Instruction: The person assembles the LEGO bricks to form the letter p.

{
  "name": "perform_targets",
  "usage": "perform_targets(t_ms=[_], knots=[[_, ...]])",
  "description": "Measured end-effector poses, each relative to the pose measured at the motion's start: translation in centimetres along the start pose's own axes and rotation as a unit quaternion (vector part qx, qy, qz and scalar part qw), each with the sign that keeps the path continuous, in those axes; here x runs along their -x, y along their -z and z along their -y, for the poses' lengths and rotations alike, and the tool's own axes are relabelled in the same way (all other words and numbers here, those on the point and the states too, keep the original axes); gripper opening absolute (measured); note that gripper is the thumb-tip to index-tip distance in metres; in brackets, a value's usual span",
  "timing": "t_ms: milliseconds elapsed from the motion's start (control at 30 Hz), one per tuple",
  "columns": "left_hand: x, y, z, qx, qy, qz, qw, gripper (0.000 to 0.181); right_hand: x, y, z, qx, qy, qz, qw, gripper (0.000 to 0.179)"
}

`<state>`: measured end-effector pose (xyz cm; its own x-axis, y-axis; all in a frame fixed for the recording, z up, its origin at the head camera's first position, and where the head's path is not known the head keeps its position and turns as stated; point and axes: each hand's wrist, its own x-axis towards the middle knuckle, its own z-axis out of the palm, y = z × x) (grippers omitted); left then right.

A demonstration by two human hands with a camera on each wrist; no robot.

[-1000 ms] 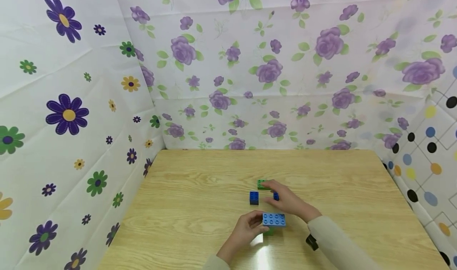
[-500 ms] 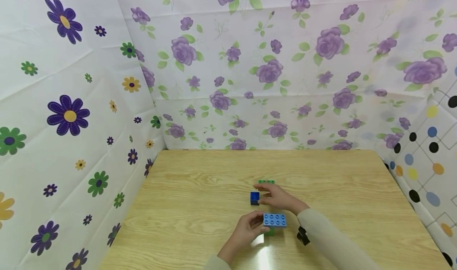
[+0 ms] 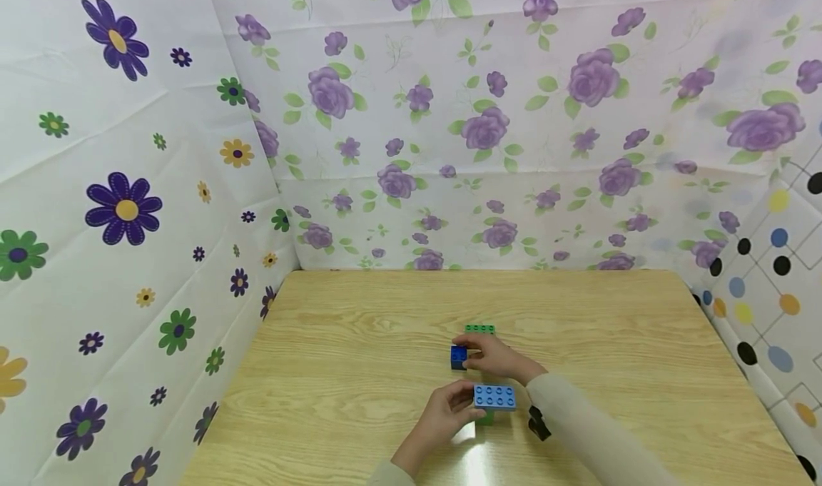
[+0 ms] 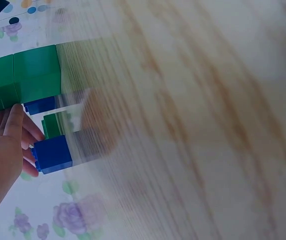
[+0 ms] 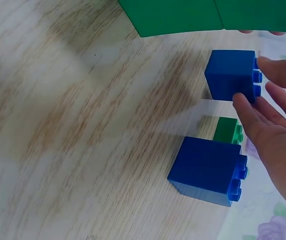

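Observation:
My left hand point(image 3: 443, 412) grips a stack of toy building bricks at its left end. On top sits a light blue brick point(image 3: 494, 396) with two rows of studs, above two green bricks point(image 4: 37, 74) set side by side. My right hand point(image 3: 496, 357) reaches over the table and pinches a small blue brick point(image 5: 228, 75) between thumb and fingertips, near its studs. A second blue brick point(image 5: 205, 167) stands close by, hidden under the right hand in the head view. Behind them lies a flat green brick point(image 3: 480, 328).
The wooden table point(image 3: 359, 372) runs back to a wall of rose-patterned cloth point(image 3: 449, 115). Flower-print cloth point(image 3: 167, 186) borders the left, dotted cloth point(image 3: 770, 293) the right. A black device point(image 3: 538, 423) sits at the right wrist.
My right hand has moved left, from over the right-hand blue brick to the left-hand one, and its fingers have closed on it. The left hand and its brick stack stay put.

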<state>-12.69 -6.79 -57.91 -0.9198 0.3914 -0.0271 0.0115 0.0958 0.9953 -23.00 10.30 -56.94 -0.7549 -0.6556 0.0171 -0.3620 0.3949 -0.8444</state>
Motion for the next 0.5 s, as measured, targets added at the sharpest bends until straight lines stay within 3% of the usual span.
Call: perform_targets(t_ms=[500], knots=[[-0.23, 0.04, 0.57, 0.008, -0.004, -0.004, 1.0000, 0.034, -0.47, -0.52, -0.13, 0.031, -0.008, -0.023, 0.9992, 0.040]])
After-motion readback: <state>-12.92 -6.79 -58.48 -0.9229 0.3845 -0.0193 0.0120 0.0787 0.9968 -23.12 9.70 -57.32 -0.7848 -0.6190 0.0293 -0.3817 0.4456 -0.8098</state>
